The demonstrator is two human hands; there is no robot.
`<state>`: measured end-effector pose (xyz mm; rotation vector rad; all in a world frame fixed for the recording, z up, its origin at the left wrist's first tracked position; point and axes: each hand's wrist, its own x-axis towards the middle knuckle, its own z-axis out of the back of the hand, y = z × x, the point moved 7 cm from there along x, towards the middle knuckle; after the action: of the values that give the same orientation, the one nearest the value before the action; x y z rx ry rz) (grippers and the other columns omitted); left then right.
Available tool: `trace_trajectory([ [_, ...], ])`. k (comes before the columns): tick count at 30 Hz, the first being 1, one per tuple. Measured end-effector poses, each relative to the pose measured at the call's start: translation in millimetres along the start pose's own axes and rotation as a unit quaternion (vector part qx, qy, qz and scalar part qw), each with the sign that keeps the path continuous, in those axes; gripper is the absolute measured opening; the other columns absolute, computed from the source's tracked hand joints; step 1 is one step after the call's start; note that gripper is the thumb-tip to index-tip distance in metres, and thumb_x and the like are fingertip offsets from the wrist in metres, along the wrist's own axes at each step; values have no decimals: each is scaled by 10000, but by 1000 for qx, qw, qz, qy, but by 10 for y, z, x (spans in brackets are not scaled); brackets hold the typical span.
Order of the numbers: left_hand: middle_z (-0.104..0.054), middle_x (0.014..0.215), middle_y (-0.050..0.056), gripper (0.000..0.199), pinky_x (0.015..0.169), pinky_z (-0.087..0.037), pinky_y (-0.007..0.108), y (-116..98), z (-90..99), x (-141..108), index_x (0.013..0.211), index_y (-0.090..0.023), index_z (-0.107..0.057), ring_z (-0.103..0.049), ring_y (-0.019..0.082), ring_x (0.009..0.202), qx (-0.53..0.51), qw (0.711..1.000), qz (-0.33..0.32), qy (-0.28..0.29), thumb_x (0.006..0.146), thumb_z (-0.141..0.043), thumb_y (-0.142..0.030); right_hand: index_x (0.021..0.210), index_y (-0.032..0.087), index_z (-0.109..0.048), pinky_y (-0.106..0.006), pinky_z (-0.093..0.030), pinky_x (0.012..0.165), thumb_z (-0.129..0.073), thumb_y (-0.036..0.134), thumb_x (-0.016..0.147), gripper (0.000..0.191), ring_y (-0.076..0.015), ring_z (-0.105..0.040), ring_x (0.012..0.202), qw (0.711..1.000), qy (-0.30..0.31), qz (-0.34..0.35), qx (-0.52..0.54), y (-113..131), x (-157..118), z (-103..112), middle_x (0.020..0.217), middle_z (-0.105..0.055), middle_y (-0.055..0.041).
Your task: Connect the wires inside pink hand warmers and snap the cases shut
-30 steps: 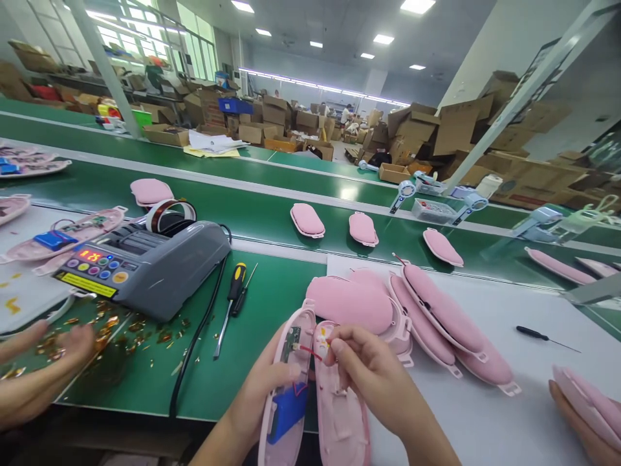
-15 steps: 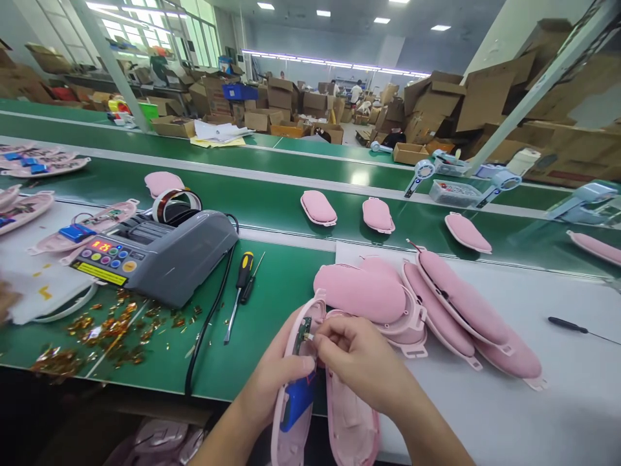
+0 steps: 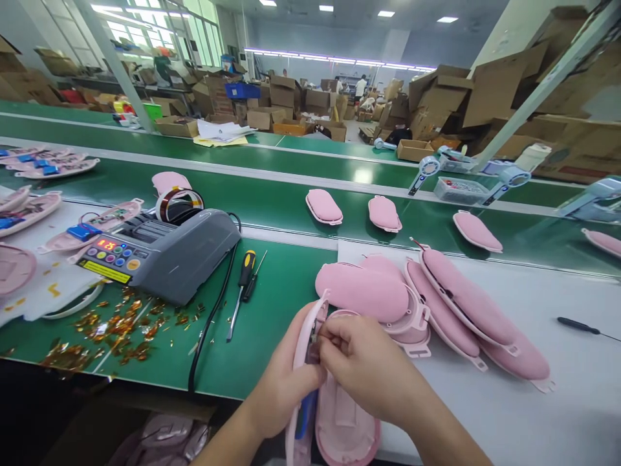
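My left hand [image 3: 284,382] is wrapped round an open pink plastic shell half [image 3: 299,349], tilted nearly on edge. Inside it a blue battery pack [image 3: 305,414] shows as a narrow strip, and the circuit board above is mostly hidden. At the board, my right hand [image 3: 363,362] has its fingertips pinched together; what they grip is hidden by the fingers. A second pink shell half [image 3: 347,424] lies with its hollow side up, just right of the first and below my right hand. Beyond my hands rests a padded pink shell [image 3: 361,291] on a pile of similar ones.
To the left stand a grey tape dispenser [image 3: 169,252], its black cable, a yellow-black screwdriver [image 3: 241,291] and amber tape scraps [image 3: 116,330]. More pink shells [image 3: 466,304] are stacked at right, near a thin black screwdriver [image 3: 578,325]. Padded shells sit on the green conveyor [image 3: 272,194].
The held shell half has turned more edge-on, so its board and battery show less. My right fingertips stay at the board. At far left, the other hand has gone and a pink shell part shows.
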<state>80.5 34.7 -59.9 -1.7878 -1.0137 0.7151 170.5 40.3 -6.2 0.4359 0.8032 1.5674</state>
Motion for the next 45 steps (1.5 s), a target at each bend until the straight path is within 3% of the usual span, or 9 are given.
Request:
trace_trajectory([
  [4,-644,1145,33,769,829,-469,283,15,6,34,1389,-241,-412,-599,225,1001,-41,998,31,-31,653,-594,-114,536,188,-389,-255,-234,494,-458,83,760,257,-104,-375,518,998,-31,-8,-61,55,-12,17,534,-433,47],
  [7,-694,961,32,771,760,-491,306,103,45,40,1383,-222,-416,-647,213,824,-145,985,82,-42,647,-640,-186,815,217,-618,-270,-366,585,-444,200,873,184,-158,-553,674,977,-192,10,-88,-77,-220,75,822,-613,-23],
  [10,-712,951,52,803,825,-500,357,184,129,23,1390,-193,-407,-666,255,878,-219,969,104,-53,632,-671,-206,1196,249,-554,-336,-453,704,-490,396,907,330,-233,-603,857,931,-353,23,-95,-440,-604,-49,1066,-621,-78],
  [14,-724,990,77,832,853,-507,404,246,194,2,1401,-176,-399,-665,301,941,-245,962,114,-36,623,-689,-233,1309,232,-463,-413,-474,836,-519,474,867,507,-284,-596,984,936,-352,6,15,-908,-869,-476,1139,-618,-108],
  [19,-674,1176,86,869,774,-536,330,175,359,-49,1433,-239,-352,-660,278,972,-123,983,110,-79,661,-748,-280,1369,230,-384,-250,-479,566,-513,452,889,545,-166,-605,680,899,-358,-88,235,-969,-973,-521,867,-615,-34],
  [23,-464,1447,53,926,973,-454,321,-15,429,-91,1446,-318,-303,-491,281,1260,21,997,40,-55,658,-787,-274,1222,211,-558,-307,-490,837,-526,446,873,422,-237,-597,1028,905,-367,-68,205,-762,-947,-366,1119,-624,-89],
  [30,-645,1206,65,494,973,-439,354,-233,500,-168,1258,-212,-527,-584,265,1127,313,930,-23,-192,782,-635,-286,1224,214,-547,-329,-472,821,-456,392,922,362,-243,-562,1062,921,-361,-43,139,-606,-881,-392,1113,-608,-96],
  [39,-700,1052,18,419,783,-489,258,-316,347,-244,1203,-229,-540,-658,205,911,381,896,-78,-215,786,-571,-215,1336,209,-399,-352,-466,846,-334,300,973,380,-245,-505,1156,928,-350,16,127,-402,-769,-591,1227,-516,-128],
  [45,-632,1219,36,389,893,-462,255,-312,233,-307,1272,-248,-482,-602,202,1088,358,908,-116,-186,883,-499,-253,1340,253,-399,-343,-476,791,-321,278,975,374,-227,-577,973,924,-374,36,74,-395,-812,-554,1094,-556,-93],
])
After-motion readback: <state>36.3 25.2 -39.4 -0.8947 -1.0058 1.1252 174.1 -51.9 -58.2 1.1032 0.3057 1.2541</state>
